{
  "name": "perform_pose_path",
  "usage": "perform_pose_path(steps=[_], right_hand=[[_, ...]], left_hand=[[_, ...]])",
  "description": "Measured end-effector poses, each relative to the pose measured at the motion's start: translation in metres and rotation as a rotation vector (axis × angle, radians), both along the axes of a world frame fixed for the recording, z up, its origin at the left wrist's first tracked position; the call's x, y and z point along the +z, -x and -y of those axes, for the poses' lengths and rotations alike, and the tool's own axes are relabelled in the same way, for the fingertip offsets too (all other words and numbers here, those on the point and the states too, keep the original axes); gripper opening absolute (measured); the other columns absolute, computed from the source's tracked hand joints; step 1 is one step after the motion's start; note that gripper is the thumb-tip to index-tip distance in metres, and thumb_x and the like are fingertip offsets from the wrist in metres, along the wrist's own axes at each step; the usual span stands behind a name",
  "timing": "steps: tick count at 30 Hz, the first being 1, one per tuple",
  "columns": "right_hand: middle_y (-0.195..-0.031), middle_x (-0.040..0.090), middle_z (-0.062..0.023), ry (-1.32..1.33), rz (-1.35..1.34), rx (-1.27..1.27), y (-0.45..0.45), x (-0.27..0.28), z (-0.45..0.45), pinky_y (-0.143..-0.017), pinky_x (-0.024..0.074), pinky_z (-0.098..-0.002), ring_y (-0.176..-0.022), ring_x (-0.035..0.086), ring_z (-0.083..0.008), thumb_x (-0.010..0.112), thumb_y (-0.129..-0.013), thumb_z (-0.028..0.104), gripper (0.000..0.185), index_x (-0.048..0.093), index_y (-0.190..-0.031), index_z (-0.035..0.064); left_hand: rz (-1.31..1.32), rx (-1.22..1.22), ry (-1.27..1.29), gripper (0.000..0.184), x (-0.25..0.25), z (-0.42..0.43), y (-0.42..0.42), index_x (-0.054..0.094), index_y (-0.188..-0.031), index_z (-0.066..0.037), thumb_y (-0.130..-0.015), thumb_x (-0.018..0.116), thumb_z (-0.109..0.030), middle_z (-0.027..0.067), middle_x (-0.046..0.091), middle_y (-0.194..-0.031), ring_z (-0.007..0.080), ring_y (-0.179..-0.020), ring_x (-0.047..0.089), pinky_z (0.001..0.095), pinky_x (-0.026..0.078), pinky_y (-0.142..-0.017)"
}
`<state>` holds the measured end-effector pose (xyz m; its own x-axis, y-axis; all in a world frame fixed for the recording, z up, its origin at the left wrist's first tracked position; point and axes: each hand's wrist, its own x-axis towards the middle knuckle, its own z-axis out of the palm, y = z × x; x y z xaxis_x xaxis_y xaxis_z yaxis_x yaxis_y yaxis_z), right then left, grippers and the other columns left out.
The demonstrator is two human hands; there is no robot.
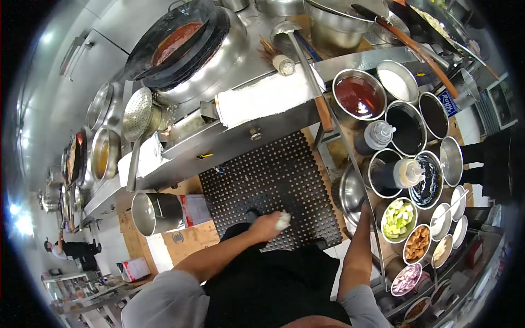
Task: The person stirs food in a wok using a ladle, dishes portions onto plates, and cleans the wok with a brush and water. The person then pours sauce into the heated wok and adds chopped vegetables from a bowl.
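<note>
My left hand (267, 227) is closed around a small white crumpled thing (283, 221), in front of my black apron and above the dark floor mat (268, 191). I cannot make out what the white thing is made of. My right hand (365, 214) is at the metal edge of the ingredient stand, close to a steel bowl (351, 194) below it; its fingers are hardly visible. Beside it on the stand are a bowl of chopped green vegetable (398, 218) and a bowl of brown fried-looking pieces (417, 244).
A wok (178, 46) with red sauce sits on the range at upper left. A ladle (306, 71) lies across a white cloth (262, 98), its wooden handle jutting out. A strainer (137, 115) hangs over the counter edge. Sauce pots (359, 94) crowd the right. Another person (74, 249) stands far left.
</note>
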<state>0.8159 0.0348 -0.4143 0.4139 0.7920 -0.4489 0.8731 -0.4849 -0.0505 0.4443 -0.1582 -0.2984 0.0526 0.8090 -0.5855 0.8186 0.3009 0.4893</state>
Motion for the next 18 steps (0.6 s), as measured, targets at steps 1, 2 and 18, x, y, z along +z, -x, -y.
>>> perform_pose_path(steps=[1,2,18], right_hand=[[-0.110,0.067,-0.0309,-0.004,0.004,-0.003,0.002,-0.003,0.004,-0.096,0.0484,-0.0517,-0.104,0.065,-0.0419,0.060,-0.096,0.038,0.048,0.065,-0.117,-0.0054],[-0.110,0.067,-0.0308,-0.003,-0.003,-0.007,0.002,-0.005,0.006,-0.095,0.0491,-0.0517,-0.104,0.066,-0.0416,0.060,-0.096,0.038,0.048,0.066,-0.116,-0.0053],[-0.097,0.072,-0.0225,-0.146,-0.185,-0.680,-0.004,0.215,0.506,-0.092,0.0537,-0.0454,-0.100,0.069,-0.0379,0.050,-0.098,0.044,0.049,0.073,-0.096,0.0015]], left_hand=[[-0.093,0.047,0.079,0.052,0.027,0.013,0.019,0.051,-0.129,-0.006,-0.085,0.071,-0.023,0.0250,0.072,-0.098,0.0450,-0.093,0.071,0.0539,0.057,-0.081],[-0.093,0.119,0.064,0.055,0.026,0.030,0.041,0.052,-0.129,-0.005,-0.083,0.073,-0.025,0.0255,0.072,-0.099,0.0447,-0.095,0.070,0.0527,0.057,-0.082],[0.446,-0.206,0.117,0.043,0.187,-0.001,0.041,0.068,-0.117,0.004,-0.075,0.079,-0.001,0.0118,0.072,-0.107,0.0244,-0.092,0.069,0.0359,0.053,-0.083]])
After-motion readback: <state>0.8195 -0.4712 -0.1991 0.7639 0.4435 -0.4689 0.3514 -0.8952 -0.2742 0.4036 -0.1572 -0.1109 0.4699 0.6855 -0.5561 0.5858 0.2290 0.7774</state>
